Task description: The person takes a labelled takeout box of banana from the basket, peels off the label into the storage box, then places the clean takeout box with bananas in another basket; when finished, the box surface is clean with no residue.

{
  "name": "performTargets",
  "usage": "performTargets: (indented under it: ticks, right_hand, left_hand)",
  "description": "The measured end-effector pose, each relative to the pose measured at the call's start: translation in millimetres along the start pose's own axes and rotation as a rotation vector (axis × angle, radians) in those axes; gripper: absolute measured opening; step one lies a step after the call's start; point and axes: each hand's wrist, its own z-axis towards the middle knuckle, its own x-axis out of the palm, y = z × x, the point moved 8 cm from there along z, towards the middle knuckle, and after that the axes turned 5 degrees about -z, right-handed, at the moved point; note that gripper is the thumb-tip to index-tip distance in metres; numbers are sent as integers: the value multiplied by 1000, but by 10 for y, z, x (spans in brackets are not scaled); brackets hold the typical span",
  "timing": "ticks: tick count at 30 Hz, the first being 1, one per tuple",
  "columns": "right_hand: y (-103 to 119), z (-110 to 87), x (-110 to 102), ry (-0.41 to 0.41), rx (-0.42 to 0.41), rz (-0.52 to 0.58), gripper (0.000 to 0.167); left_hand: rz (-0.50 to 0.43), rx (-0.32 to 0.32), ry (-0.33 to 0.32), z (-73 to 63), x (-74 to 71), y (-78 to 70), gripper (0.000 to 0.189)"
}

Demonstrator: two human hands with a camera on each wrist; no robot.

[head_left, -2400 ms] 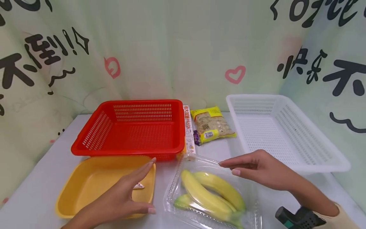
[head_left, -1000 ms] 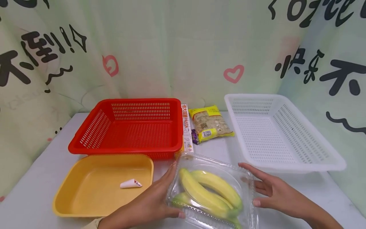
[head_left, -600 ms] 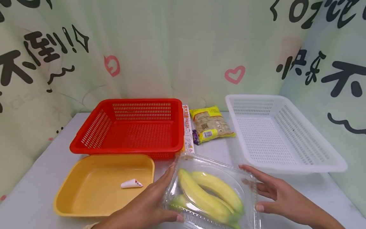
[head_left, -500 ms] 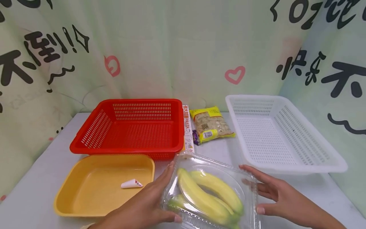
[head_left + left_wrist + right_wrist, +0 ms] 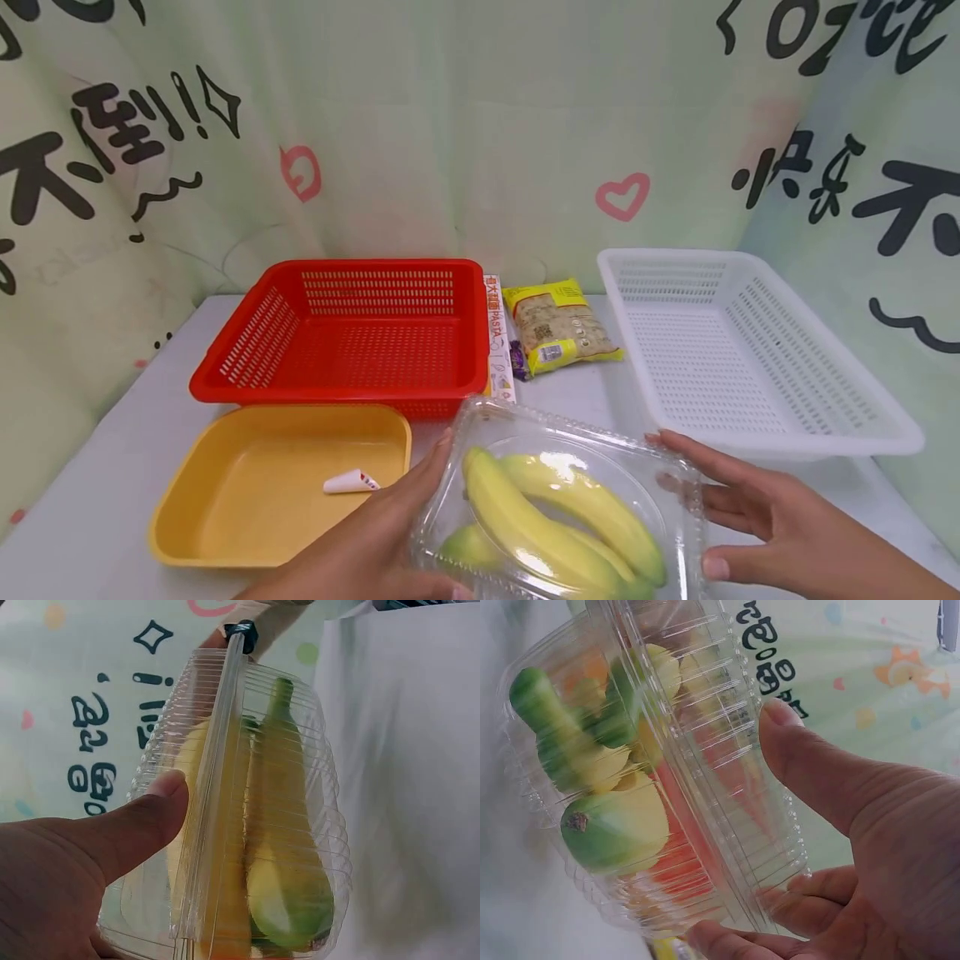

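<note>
A clear plastic clamshell box (image 5: 678, 533) with its lid closed shows at the bottom middle of the head view. Several yellow bananas (image 5: 525, 525), greenish at the ends, lie inside. My left hand (image 5: 360, 542) grips the box's left side; in the left wrist view its thumb (image 5: 161, 806) presses near the rim seam. On the opposite side, my right hand (image 5: 780, 521) holds the box, its thumb (image 5: 787, 735) at the near part and its fingers (image 5: 735, 941) round the far part. Some left fingers are hidden. The box appears raised off the table and tilted.
A yellow tub (image 5: 225, 500) with a small white wrapper (image 5: 350, 482) stands left of the box. Behind are a red basket (image 5: 360, 390), a pasta packet (image 5: 498, 333), a yellow-ended bag (image 5: 562, 325) and a small purple packet (image 5: 518, 360). A white basket (image 5: 795, 442) sits at right.
Both hands have come from hovering beside the box to gripping its sides. The box has since risen toward the camera and looks larger. The tubs and baskets stay put.
</note>
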Motion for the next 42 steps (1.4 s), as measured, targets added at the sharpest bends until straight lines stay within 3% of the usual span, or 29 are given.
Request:
performTargets:
  ticks: [2, 5, 9, 12, 15, 19, 21, 26, 30, 36, 42]
  right_hand:
    - [39, 2, -29, -2, -6, 1, 89]
    - [55, 33, -74, -23, 64, 12, 89]
    - [153, 109, -134, -82, 99, -53, 90]
    - [304, 185, -178, -114, 42, -103, 92]
    - [459, 291, -229, -124, -8, -105, 93]
    - [650, 479, -307, -144, -78, -90, 93]
    - [726, 564, -334, -160, -116, -71, 91]
    - [854, 721, -382, -267, -159, -40, 83]
    - [945, 867, -369, -364, -180, -95, 76]
    - [1009, 1153, -341, -481, -146, -146, 62]
    - [1019, 1444, -347, -505, -137, -89, 55]
  left_hand:
    - [-11, 44, 6, -35, 5, -118, 115]
    - [-22, 52, 5, -48, -17, -264, 115]
    - [127, 61, -36, -27, -134, -377, 116]
    - [306, 119, -86, -34, -252, -465, 116]
    - [406, 175, -133, -42, -373, -555, 115]
    - [369, 237, -168, -14, -534, -632, 114]
    - [352, 307, -179, -3, -603, -670, 113]
    - [401, 422, -235, 8, -766, -695, 109]
    - [459, 377, -309, -3, -927, -643, 106]
    - [524, 272, -424, -11, -1199, -601, 102]
    - [565, 281, -529, 14, -1424, -607, 97]
